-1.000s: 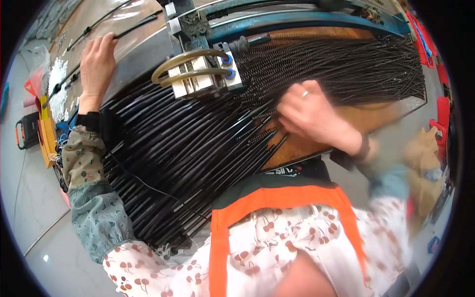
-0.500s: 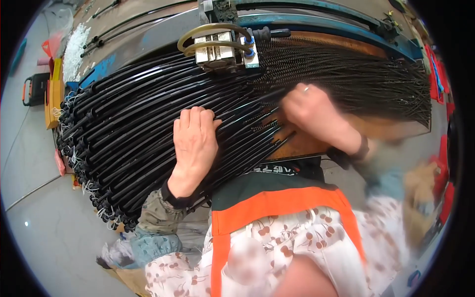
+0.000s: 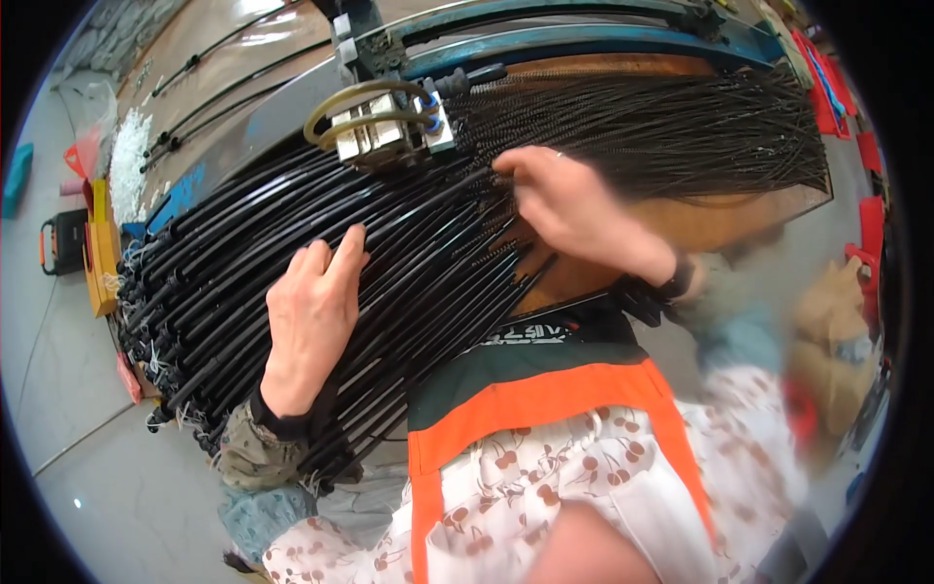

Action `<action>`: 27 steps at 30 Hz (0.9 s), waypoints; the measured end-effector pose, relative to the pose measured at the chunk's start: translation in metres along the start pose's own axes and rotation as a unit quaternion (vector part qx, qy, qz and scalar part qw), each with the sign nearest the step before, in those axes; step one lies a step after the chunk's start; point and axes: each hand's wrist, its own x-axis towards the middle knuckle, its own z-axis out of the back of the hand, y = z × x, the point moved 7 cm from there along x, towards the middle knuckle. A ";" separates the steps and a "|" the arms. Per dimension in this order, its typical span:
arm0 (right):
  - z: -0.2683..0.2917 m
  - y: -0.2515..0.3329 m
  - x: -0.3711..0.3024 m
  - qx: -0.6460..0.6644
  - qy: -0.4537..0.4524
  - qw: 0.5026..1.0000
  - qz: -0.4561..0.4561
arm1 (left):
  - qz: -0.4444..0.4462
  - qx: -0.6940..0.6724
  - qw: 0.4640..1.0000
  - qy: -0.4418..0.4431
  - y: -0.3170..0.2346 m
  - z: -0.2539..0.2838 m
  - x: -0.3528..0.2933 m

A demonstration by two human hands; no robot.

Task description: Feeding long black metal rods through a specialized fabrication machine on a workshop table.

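Observation:
A dense layer of long black tubes (image 3: pixel 219 282) lies across the bench, with dark coiled springs or ribbed ends (image 3: pixel 662 131) fanning out to the right. My right hand (image 3: pixel 569 204) pinches the end of one black tube below the metal clamp head. Farther left, my left hand (image 3: pixel 316 316) lies over the tubes with its fingers bent and the index finger straighter. It seems to close on the same tube, though the fingertips partly hide the hold. Above the tubes sits the metal clamp head (image 3: pixel 379 131) with yellowish hoses.
A blue rail frame (image 3: pixel 584 44) runs along the back. White ties (image 3: pixel 131 161) lie heaped at the far left, near a yellow box (image 3: pixel 100 268). A black case (image 3: pixel 64 241) stands on the floor. Brown board (image 3: pixel 720 229) shows under the right end.
Both hands have shifted left in the picture, and my right hand has moved up toward the clamp head. The view has also turned, so the bench and clamp head appear farther left.

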 end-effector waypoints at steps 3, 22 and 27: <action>0.004 -0.021 0.003 0.154 -0.038 0.983 -0.097 | -0.004 -0.033 0.999 -0.001 -0.003 0.006 0.002; 0.074 0.004 -0.017 -0.057 -0.191 0.951 0.238 | -0.106 -0.009 0.991 0.087 -0.057 0.036 0.081; 0.125 -0.091 -0.049 0.036 -0.210 0.960 -0.182 | -0.166 -0.023 0.985 -0.048 -0.065 0.074 0.156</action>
